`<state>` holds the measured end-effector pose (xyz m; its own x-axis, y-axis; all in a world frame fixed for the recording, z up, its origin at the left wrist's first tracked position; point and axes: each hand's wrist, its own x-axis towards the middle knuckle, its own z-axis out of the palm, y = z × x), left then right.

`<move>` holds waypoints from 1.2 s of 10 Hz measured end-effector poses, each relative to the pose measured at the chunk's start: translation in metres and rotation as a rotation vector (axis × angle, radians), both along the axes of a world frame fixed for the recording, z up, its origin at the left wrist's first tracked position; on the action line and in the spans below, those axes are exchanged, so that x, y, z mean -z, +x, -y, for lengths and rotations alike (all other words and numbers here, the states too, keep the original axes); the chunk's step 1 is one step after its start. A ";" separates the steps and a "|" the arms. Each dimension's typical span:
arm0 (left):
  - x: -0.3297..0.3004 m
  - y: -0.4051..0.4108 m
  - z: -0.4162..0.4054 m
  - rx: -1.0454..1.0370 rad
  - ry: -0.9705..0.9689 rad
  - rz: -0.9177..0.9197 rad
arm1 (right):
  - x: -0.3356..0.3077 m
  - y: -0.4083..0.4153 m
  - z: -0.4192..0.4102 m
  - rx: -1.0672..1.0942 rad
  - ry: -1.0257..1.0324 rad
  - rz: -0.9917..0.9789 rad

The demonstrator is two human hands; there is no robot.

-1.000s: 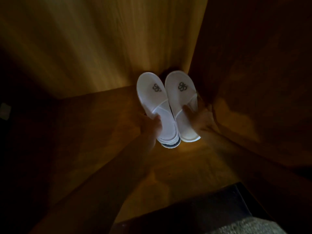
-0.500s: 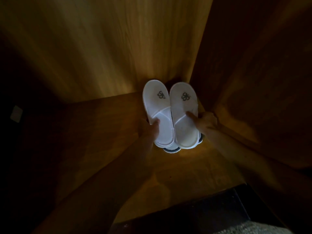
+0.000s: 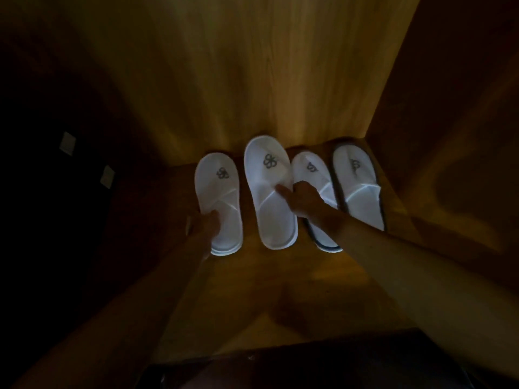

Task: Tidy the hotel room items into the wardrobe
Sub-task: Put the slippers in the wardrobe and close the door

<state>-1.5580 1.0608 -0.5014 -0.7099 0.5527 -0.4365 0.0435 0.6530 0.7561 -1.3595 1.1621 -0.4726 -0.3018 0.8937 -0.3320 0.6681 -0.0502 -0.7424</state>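
Four white slippers (image 3: 271, 192) lying on dim wooden wardrobe floor (image 3: 280, 276), left hand (image 3: 203, 226) fingers gripping outermost slipper (image 3: 219, 197), right hand (image 3: 304, 197) fingers pinching second, back panel (image 3: 252, 80) beyond fingers

**Materials & finish: slippers, wardrobe**

Four slippers (image 3: 271, 192), all white cloth, soft matt look, no sheen; each w/ a dark stitched emblem on the toe. The two on the right show a dark edge round the sole. Wardrobe floor (image 3: 280, 276) & back panel (image 3: 252, 80): wood w/ straight visible grain, smooth, low satin glow under warm light. Side wall (image 3: 449, 108): same wood, darker.
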 end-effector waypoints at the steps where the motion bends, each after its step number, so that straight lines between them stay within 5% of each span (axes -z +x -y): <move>1: -0.003 -0.017 0.014 0.004 -0.078 -0.068 | 0.014 -0.017 0.005 -0.050 0.005 0.110; 3: 0.000 -0.002 0.016 0.058 -0.212 -0.370 | 0.025 -0.018 0.013 0.004 0.226 0.293; 5: -0.039 0.028 0.044 0.136 -0.097 -0.546 | -0.032 0.003 0.041 0.013 0.267 0.398; 7: -0.171 0.069 0.083 0.282 -0.044 -0.454 | -0.164 0.040 0.082 -0.053 0.200 0.451; 10: -0.439 0.120 0.153 0.614 -0.303 -0.180 | -0.423 0.103 0.169 -0.184 0.087 0.537; 12: -0.590 0.145 0.188 0.715 -0.316 -0.198 | -0.550 0.123 0.226 -0.238 -0.059 0.564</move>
